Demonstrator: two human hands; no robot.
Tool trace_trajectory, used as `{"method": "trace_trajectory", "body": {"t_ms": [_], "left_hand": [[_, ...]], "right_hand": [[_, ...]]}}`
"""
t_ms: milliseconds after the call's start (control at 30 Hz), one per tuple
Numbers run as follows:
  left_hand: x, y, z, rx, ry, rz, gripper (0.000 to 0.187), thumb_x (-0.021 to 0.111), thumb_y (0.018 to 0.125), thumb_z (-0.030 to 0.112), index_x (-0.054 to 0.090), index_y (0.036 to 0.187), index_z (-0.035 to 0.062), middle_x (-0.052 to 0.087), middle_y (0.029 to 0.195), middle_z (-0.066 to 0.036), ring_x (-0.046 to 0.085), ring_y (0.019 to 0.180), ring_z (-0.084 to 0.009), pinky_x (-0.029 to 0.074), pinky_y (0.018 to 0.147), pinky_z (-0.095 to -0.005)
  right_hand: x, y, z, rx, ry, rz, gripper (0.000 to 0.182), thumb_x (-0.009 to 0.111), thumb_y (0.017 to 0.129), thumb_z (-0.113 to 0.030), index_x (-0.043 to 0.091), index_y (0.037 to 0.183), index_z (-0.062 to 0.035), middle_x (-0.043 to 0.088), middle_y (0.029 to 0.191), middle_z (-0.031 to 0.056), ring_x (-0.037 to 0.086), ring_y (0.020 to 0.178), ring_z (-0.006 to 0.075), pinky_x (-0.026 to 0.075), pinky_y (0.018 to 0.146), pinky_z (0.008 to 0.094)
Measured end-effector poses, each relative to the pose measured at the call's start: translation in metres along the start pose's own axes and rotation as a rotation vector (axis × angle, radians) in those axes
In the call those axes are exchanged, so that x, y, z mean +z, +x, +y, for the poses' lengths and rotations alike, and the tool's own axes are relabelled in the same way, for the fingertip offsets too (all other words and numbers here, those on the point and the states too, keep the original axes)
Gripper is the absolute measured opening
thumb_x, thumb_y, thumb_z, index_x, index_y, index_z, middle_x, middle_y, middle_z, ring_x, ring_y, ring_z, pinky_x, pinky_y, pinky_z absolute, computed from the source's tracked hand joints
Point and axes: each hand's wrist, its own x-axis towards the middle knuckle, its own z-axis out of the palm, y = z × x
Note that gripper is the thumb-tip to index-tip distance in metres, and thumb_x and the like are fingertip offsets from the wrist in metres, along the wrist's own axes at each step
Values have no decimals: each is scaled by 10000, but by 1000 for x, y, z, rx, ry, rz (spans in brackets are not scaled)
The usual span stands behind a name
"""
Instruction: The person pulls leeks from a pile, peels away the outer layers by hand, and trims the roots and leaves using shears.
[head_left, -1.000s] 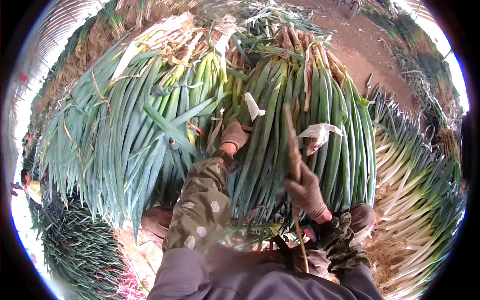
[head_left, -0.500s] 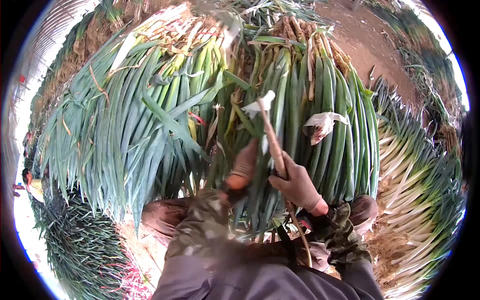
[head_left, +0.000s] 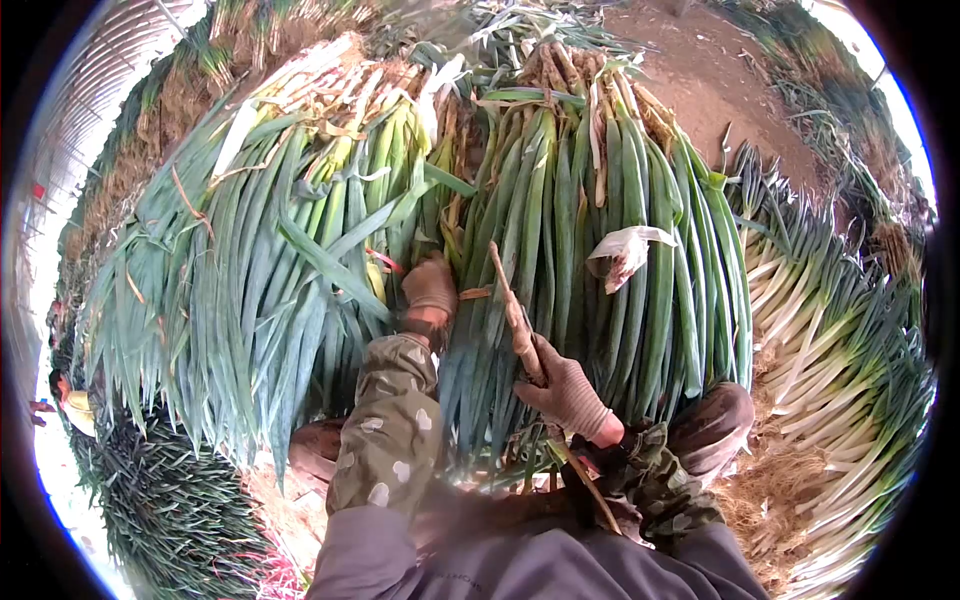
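In the head view, my right hand [head_left: 572,390] wears a tan glove and is closed round a tapered wooden stick [head_left: 514,315]. The stick's bare tip points up and left over the right heap of green onions [head_left: 560,230]. My left hand [head_left: 430,287], gloved too, reaches into the gap beside the left heap of green onions [head_left: 240,250]. Its fingers look curled in among the leaves, and what they hold is hidden. A red tie [head_left: 385,262] lies just left of it. A pale, dry leaf scrap [head_left: 625,255] rests on the right heap.
My knees [head_left: 715,430] flank the right heap's near end. Rows of onions with white stems [head_left: 810,400] line the right side. More dark green leaves [head_left: 165,500] stand at lower left, near pink strands [head_left: 280,565]. Bare soil [head_left: 700,70] shows behind.
My left hand has moved left and up, from near the stick into the leaves. The white scrap at the stick's tip is gone from there. My right hand keeps its hold, shifted slightly left and down.
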Motion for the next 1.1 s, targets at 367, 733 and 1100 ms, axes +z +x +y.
{"method": "trace_trajectory", "body": {"t_ms": [367, 733, 1100], "left_hand": [[-86, 10, -56, 111, -434, -366, 553, 776, 726, 193, 633, 1233, 23, 713, 1064, -201, 699, 966, -316, 544, 896, -412], [-52, -186, 49, 284, -1107, -354, 410, 563, 1017, 215, 538, 1377, 20, 686, 903, -117, 729, 762, -164, 595, 633, -291], [-23, -240, 85, 277, -1082, -192, 370, 637, 998, 313, 584, 1202, 8, 702, 857, -138, 707, 785, -205, 544, 657, -360]], "right_hand": [[-52, -38, -14, 3, 171, 285, 672, 695, 848, -10, 407, 1455, 18, 644, 830, 87, 665, 720, 172, 629, 602, 305], [-32, -104, -49, -67, -50, 237, 778, 724, 835, -99, 360, 1520, -32, 641, 1189, 247, 702, 1040, 310, 543, 887, 367], [-5, -184, 12, -33, -136, 298, 732, 689, 855, -48, 352, 1501, 24, 603, 1276, 286, 634, 1173, 412, 503, 983, 394]]}}
